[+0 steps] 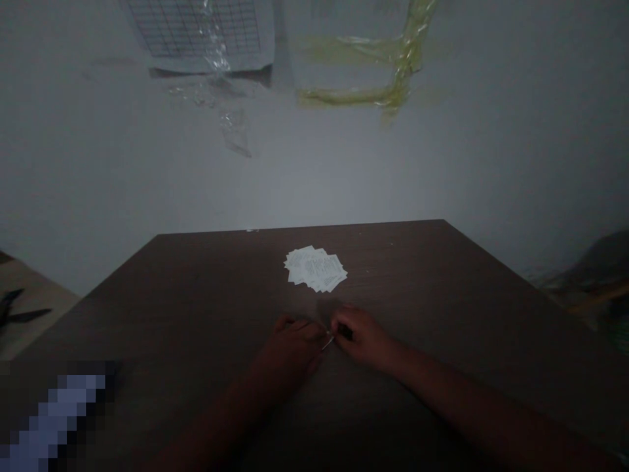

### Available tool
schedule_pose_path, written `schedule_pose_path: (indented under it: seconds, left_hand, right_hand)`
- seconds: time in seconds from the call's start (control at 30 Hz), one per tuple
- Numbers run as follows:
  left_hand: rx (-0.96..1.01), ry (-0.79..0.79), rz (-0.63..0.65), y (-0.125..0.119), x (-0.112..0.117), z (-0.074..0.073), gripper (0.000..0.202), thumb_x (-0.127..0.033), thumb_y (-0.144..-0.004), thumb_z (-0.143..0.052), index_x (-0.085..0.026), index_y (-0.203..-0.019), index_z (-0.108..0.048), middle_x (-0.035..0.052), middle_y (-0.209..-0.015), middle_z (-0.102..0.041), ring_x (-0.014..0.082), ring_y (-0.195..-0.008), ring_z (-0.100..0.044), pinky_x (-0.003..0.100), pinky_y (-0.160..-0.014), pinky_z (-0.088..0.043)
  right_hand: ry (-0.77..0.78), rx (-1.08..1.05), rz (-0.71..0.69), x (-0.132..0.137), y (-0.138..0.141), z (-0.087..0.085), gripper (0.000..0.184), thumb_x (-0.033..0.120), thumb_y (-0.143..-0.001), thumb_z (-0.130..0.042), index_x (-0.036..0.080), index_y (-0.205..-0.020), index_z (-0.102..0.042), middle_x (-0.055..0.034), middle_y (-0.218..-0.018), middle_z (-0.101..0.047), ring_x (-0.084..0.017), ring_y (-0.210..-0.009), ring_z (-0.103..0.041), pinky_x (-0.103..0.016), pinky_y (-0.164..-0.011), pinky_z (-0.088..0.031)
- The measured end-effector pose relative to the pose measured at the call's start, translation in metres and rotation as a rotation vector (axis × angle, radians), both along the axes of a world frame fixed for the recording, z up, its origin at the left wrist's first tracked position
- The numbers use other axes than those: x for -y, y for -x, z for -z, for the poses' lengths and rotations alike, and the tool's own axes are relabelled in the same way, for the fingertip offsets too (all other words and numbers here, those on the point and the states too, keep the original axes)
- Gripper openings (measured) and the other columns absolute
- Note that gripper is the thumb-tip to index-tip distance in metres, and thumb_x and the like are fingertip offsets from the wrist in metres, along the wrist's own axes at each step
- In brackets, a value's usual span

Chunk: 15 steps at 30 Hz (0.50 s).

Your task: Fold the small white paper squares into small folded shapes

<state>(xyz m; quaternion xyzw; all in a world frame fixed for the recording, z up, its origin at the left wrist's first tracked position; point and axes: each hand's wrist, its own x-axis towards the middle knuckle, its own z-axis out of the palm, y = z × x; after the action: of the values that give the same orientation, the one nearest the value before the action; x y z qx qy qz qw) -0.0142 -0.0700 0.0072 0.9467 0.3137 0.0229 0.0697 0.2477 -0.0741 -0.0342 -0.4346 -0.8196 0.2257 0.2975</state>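
Note:
Just in front of me, my left hand rests low over the table with its fingers curled and its back toward me. A thin white piece that looks like the edge of a paper slip shows between my two hands. My right hand pinches the slip's right end between thumb and fingers. My left fingers close on its other side, and most of the slip is hidden. Beyond both hands lies a loose, fanned pile of small printed white paper slips. The light is dim.
The brown table meets a pale wall at its far edge. A gridded sheet and yellowed tape stick to the wall. A pixelated bluish object is at lower left. Dark items lie beyond the left edge.

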Motion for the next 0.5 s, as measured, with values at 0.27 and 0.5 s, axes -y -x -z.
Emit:
schedule_pose_path:
  seconds: [0.27,0.5]
  left_hand:
    - [-0.007,0.030,-0.048,-0.002,0.006,-0.009,0.048,-0.005,-0.117,-0.066,-0.028,-0.151,-0.091,0.0093,-0.141,-0.095,0.0384,-0.138,-0.088,0.060,-0.134,-0.059]
    - [0.028,0.039,-0.002,-0.003,0.002,0.008,0.046,0.001,-0.115,-0.067,-0.022,-0.148,-0.090,0.0140,-0.153,-0.092,0.0345,-0.138,-0.089,0.047,-0.128,-0.069]
  right_hand:
    - [-0.090,0.308,-0.122,0.011,-0.005,-0.021,0.025,0.001,-0.103,-0.072,0.024,-0.108,-0.078,-0.0074,-0.106,-0.085,-0.031,-0.107,-0.078,-0.046,-0.106,-0.064]
    - [-0.068,0.353,-0.149,0.033,-0.009,-0.036,0.040,-0.004,-0.098,-0.074,0.030,-0.110,-0.091,-0.0091,-0.113,-0.095,-0.038,-0.119,-0.085,-0.055,-0.115,-0.067]
